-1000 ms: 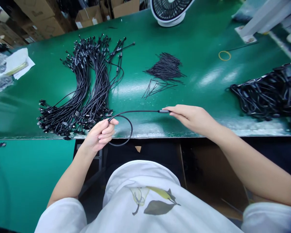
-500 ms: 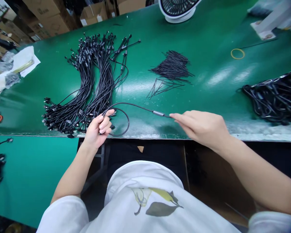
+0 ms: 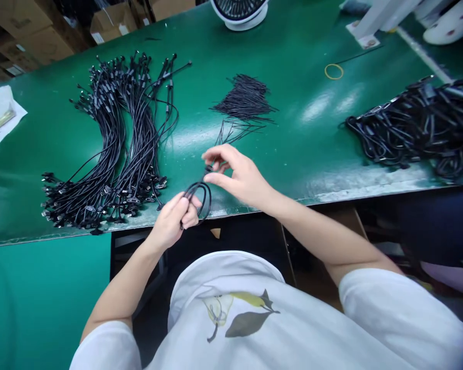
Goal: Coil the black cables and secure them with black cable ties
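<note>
A black cable (image 3: 207, 200) is looped into a small coil over the table's front edge. My left hand (image 3: 175, 218) is closed around one side of the coil, its thumb on top. At the upper end of the coil, my right hand (image 3: 241, 180) has thumb and fingers bent around a dark part of the same cable; the fingers partly hide it. Left of my hands lies a large bundle of black cables (image 3: 111, 139) with connectors at both ends. Beyond my right hand is a pile of thin black ties (image 3: 247, 97), with several loose ones nearer me.
A heap of coiled black cables (image 3: 416, 123) lies on the right of the green table (image 3: 293, 133). Behind stand a white fan (image 3: 245, 20) and a white metal stand (image 3: 366, 38). A yellow ring (image 3: 334, 71) lies near it. Papers (image 3: 2, 113) are at the left, cardboard boxes (image 3: 113, 23) beyond.
My right hand has moved left, from the stretched-out cable end to beside my left hand. The cable is now gathered in a tighter coil. The view has shifted to the right.
</note>
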`<action>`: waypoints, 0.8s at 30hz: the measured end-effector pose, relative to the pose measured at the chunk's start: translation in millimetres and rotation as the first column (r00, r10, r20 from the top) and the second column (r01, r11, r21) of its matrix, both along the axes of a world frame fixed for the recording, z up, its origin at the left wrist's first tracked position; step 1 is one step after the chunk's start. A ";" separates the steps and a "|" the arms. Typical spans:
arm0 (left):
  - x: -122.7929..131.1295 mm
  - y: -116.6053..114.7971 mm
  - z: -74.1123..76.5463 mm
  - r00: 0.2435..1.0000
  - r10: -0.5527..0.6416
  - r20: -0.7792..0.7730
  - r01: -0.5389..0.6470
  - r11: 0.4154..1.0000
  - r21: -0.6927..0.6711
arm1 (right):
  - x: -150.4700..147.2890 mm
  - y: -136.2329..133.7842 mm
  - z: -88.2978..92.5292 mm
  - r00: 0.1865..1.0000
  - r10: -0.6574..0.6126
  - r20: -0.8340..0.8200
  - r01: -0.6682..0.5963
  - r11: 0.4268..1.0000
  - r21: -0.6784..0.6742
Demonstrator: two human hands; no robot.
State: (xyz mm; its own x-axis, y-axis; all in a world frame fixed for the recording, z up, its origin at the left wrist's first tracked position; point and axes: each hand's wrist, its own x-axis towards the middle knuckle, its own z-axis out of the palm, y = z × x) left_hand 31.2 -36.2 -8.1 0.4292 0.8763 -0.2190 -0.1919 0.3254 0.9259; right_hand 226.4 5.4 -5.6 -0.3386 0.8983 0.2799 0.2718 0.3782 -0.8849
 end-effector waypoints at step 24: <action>33.3 -28.0 -51.0 0.995 -0.094 0.036 0.100 0.969 -0.226 | -37.0 -25.6 -34.0 0.641 -0.262 -0.722 -0.344 0.743 -0.575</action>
State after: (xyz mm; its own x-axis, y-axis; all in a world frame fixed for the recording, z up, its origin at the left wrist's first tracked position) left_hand 64.5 -64.1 -59.1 0.5177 0.7587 -0.3954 -0.1709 0.5446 0.8211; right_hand 189.4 -20.2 -39.5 -0.3335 0.9284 -0.1639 -0.5636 -0.3357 -0.7548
